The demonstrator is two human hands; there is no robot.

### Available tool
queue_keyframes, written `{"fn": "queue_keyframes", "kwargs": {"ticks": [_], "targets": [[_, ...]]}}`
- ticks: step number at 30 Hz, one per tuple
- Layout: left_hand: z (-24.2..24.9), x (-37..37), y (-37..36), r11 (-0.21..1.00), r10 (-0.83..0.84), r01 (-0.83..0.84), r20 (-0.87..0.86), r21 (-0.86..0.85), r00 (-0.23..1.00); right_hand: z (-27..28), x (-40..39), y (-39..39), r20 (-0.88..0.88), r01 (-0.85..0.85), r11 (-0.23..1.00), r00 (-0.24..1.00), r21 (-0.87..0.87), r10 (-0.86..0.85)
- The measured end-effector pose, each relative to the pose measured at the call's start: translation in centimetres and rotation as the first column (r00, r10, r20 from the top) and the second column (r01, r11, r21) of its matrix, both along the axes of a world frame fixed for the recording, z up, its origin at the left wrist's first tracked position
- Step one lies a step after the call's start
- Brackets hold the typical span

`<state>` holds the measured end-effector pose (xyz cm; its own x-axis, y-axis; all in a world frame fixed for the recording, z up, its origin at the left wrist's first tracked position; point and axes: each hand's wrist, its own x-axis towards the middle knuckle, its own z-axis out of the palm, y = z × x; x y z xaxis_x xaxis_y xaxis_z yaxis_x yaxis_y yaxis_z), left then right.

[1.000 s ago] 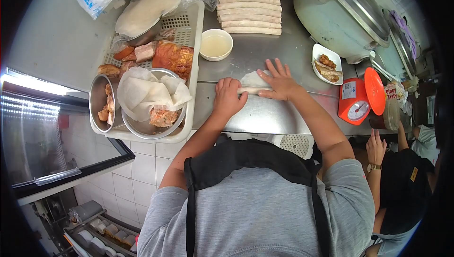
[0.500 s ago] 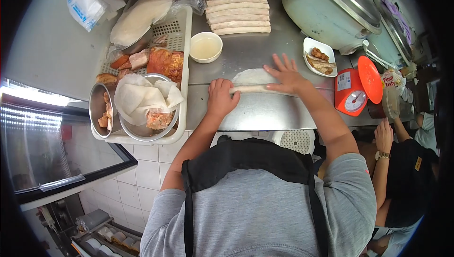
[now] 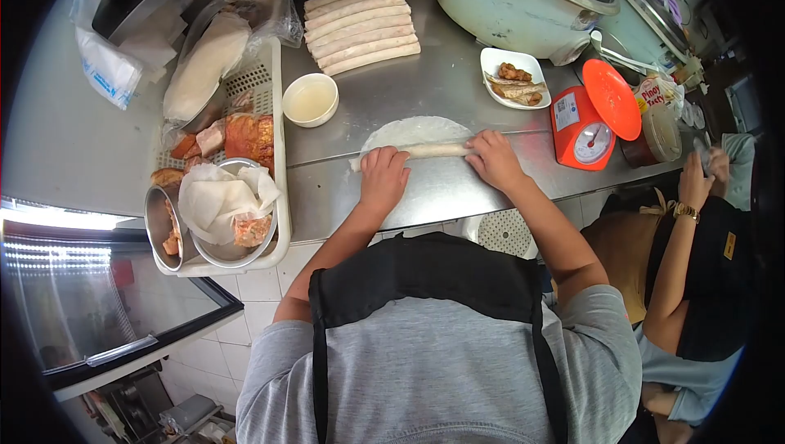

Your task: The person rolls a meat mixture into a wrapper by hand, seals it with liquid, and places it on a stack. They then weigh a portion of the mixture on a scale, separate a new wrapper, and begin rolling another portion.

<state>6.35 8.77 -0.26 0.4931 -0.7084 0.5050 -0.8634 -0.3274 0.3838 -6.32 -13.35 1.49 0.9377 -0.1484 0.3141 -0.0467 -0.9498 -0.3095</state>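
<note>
A partly rolled spring roll (image 3: 437,150) lies across the steel counter, with the thin round wrapper (image 3: 419,128) spread flat behind it. My left hand (image 3: 384,174) is curled over its left end, fingers closed on it. At the right end, my right hand (image 3: 495,159) holds the roll between fingers and thumb. Several finished long spring rolls (image 3: 360,25) lie side by side at the back. Left of the wrapper stands a white bowl (image 3: 311,100) of pale liquid.
A white basket (image 3: 282,150) on the left holds meat, a steel bowl (image 3: 273,235) and bagged wrappers (image 3: 208,68). To the right are a dish (image 3: 491,60) of browned food, a red scale (image 3: 572,129) and a large lidded tub (image 3: 507,15). A co-worker (image 3: 695,280) stands at right.
My right hand, spread flat over the wrapper before, now grips the roll's right end. My left hand stays at the left end. The view has turned, shifting the counter's contents leftward.
</note>
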Motion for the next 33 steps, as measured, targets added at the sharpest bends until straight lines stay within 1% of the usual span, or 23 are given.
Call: {"fn": "queue_keyframes", "kwargs": {"ticks": [3, 6, 9, 12, 15, 17, 18, 20, 21, 23, 24, 27, 29, 32, 33], "targets": [[0.1, 0.6, -0.2, 1.000, 0.002, -0.002, -0.006, 0.018, 1.000, -0.3, 0.8, -1.1, -0.031, 0.030, 0.992, 0.999, 0.122, -0.027], [0.7, 1.5, -0.8, 0.999, 0.013, -0.013, -0.012, 0.043, 1.000, 0.5, 2.0, -1.2, -0.117, 0.103, 0.986, 0.989, 0.131, -0.088], [0.9, 2.6, -1.4, 0.996, 0.007, -0.001, -0.080, 0.086, 0.997, 1.8, 2.9, 0.2, 0.045, 0.084, 0.996, 0.995, -0.002, -0.084], [1.2, 4.1, -1.8, 0.991, -0.028, 0.048, -0.161, 0.122, 0.986, 1.5, 3.6, 1.0, 0.051, -0.071, 0.996, 0.996, 0.050, 0.068], [1.3, 5.1, -1.9, 0.988, -0.065, 0.092, -0.206, 0.126, 0.976, 0.2, 5.0, -1.1, -0.040, -0.114, 0.963, 0.991, 0.245, 0.127], [1.2, 5.5, -2.0, 0.988, -0.074, 0.103, -0.229, 0.116, 0.971, -0.1, 5.7, -1.9, -0.113, -0.096, 0.946, 0.984, 0.308, 0.137], [1.3, 5.5, -2.1, 0.992, -0.028, 0.061, -0.265, 0.114, 0.964, 0.2, 5.9, -2.1, -0.149, -0.084, 0.937, 0.979, 0.338, 0.142], [1.4, 5.6, -2.3, 0.993, 0.063, -0.026, -0.334, 0.114, 0.941, 0.5, 6.6, -2.1, -0.251, -0.001, 0.980, 0.967, 0.198, 0.052], [1.3, 5.7, -2.4, 0.994, 0.045, -0.018, -0.258, 0.107, 0.965, 0.9, 7.1, -1.8, -0.296, 0.035, 0.992, 0.955, 0.124, 0.003], [1.0, 6.0, -2.4, 0.995, 0.011, 0.000, -0.103, 0.103, 0.995, 2.0, 7.2, 0.3, -0.085, 0.015, 1.000, 0.996, 0.015, -0.014], [1.1, 6.2, -2.4, 0.993, 0.022, -0.009, -0.107, 0.119, 0.994, 2.3, 7.1, 1.1, 0.023, 0.015, 0.999, 1.000, -0.042, -0.014], [1.1, 6.5, -2.4, 0.987, 0.046, -0.026, -0.124, 0.160, 0.991, 0.6, 7.0, 1.9, 0.046, -0.108, 0.994, 0.993, 0.021, 0.107], [1.0, 6.9, -2.7, 0.986, 0.047, -0.025, -0.128, 0.167, 0.991, -0.2, 7.4, 1.2, 0.027, -0.140, 0.986, 0.990, 0.094, 0.138], [1.5, 5.8, -3.5, 0.993, 0.093, -0.095, 0.027, 0.070, 0.995, -0.5, 7.9, 0.3, -0.033, -0.163, 0.964, 0.984, 0.211, 0.174], [1.3, 5.4, -3.9, 0.997, 0.058, -0.060, 0.026, 0.052, 0.998, -0.5, 8.3, -0.1, -0.055, -0.165, 0.955, 0.981, 0.248, 0.184]]}}
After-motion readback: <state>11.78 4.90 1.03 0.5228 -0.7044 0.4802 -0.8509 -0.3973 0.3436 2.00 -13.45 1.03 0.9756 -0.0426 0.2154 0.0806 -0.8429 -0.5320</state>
